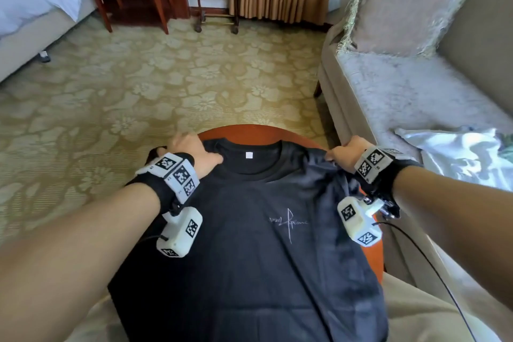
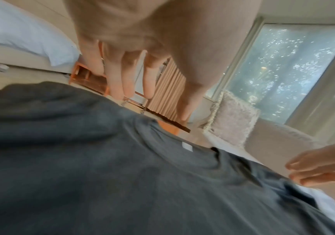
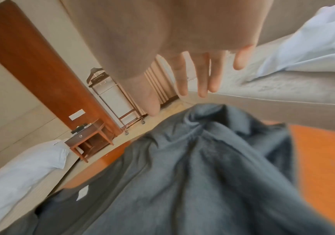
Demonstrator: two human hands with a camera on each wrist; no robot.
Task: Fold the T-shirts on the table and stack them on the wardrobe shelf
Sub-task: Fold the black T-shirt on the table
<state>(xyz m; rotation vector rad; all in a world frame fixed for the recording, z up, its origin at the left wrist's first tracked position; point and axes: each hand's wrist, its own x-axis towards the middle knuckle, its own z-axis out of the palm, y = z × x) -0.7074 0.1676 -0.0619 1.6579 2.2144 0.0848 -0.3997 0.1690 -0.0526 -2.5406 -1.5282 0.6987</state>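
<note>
A black T-shirt (image 1: 249,244) lies front up, spread across a round wooden table (image 1: 373,254), collar at the far edge. The person's left hand (image 1: 191,151) hovers over the left shoulder, fingers straight and relaxed, holding nothing. The right hand (image 1: 348,151) sits above the bunched right shoulder, fingers likewise extended, gripping nothing. A grey sofa (image 1: 402,86) stands just beside the table.
</note>
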